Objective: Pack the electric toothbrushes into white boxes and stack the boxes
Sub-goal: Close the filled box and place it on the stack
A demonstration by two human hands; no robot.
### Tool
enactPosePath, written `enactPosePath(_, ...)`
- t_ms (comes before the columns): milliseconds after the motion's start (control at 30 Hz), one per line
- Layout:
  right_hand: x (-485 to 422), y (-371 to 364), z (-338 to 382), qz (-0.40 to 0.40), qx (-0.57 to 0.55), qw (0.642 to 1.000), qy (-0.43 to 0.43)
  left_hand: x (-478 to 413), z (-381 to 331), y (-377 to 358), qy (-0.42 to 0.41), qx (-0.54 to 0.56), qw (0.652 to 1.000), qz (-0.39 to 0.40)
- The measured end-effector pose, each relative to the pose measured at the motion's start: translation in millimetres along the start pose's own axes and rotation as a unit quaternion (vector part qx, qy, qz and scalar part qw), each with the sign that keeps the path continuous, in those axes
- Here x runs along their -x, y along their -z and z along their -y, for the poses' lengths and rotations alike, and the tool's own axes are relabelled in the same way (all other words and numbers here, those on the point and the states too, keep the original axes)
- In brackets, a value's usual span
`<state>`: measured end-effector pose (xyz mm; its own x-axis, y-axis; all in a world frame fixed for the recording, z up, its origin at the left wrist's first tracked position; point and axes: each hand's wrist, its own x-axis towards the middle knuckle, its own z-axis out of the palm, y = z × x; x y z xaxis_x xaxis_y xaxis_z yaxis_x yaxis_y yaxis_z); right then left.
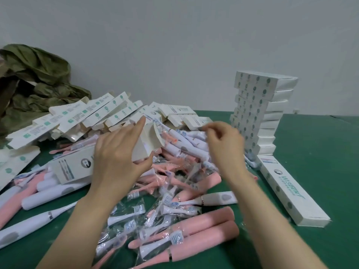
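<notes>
The left hand [120, 152] holds an open white box [73, 169] with thumb and spread fingers. Beside it, the right hand [225, 144] curls its fingers, but it is too blurry to tell more.

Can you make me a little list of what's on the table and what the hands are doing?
table: green
toothbrushes: pink and white, heaped in the middle
brush heads: in clear wrappers, mixed into the heap
loose boxes: white, piled at the back left
stack: closed white boxes, back right, uneven
left hand: holds an open box
right hand: fingers curled, blurred, above the heap
</notes>
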<state>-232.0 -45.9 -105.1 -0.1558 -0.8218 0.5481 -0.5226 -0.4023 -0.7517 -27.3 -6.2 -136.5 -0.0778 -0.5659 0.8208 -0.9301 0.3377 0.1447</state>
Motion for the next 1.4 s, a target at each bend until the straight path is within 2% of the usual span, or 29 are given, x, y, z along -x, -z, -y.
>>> enactPosePath(33,-11,12,-13,0.016,0.083,0.995,-0.045,0,-1,-1,0.000,0.003,1.000,0.000)
enactPosePath(100,-28,28,-38,0.106,0.234,0.957,-0.133,0,-1,-2,0.003,0.008,1.000,-0.001)
enactPosePath(200,-39,31,-67,0.191,0.364,0.891,-0.192,0,-2,-2,-0.011,0.011,1.000,-0.002)
enactPosePath(333,-40,24,-95,0.190,0.426,0.857,-0.222,0,-5,-4,-0.018,0.007,1.000,0.008)
enactPosePath(467,-36,19,-102,0.167,0.435,0.859,-0.215,1,-4,-1,-0.008,0.004,1.000,0.015)
enactPosePath(567,-36,16,-100,0.148,0.395,0.886,-0.191,2,-4,0,-0.008,0.003,1.000,0.015)
enactPosePath(667,-37,21,-94,0.055,0.309,0.938,-0.149,1,-4,-3,-0.011,0.004,1.000,0.023)
enactPosePath(700,-39,22,-94,0.035,0.306,0.943,-0.125,1,-5,-3,-0.010,0.005,1.000,0.026)
enactPosePath(767,-41,23,-92,0.091,0.351,0.924,-0.120,0,-4,-4,-0.012,0.005,1.000,0.027)
enactPosePath(833,-37,22,-96,0.169,0.382,0.892,-0.175,3,-2,-5,-0.019,0.001,0.999,0.031)
enactPosePath(867,-33,21,-100,0.181,0.381,0.886,-0.192,4,-1,-5,-0.023,0.001,0.999,0.033)
enactPosePath(1000,-28,21,-107,0.090,0.305,0.931,-0.180,4,0,-7,-0.027,0.004,0.999,0.031)
enactPosePath(1100,-29,25,-98,-0.020,0.221,0.968,-0.119,4,0,-8,-0.035,0.004,0.999,0.031)
enactPosePath(1133,-30,27,-92,-0.034,0.185,0.977,-0.101,4,1,-7,-0.035,0.002,0.999,0.030)
enactPosePath(1167,-31,28,-84,-0.028,0.134,0.986,-0.092,4,1,-7,-0.034,0.001,0.999,0.028)
enactPosePath(1233,-28,32,-63,0.037,-0.012,0.994,-0.101,3,1,-8,-0.035,-0.001,0.999,0.026)
enactPosePath(1300,-22,32,-39,0.124,-0.144,0.974,-0.125,3,0,-8,-0.037,-0.001,0.999,0.027)
enactPosePath(1400,-13,25,-6,0.204,-0.141,0.960,-0.128,2,-2,-9,-0.040,0.001,0.999,0.028)
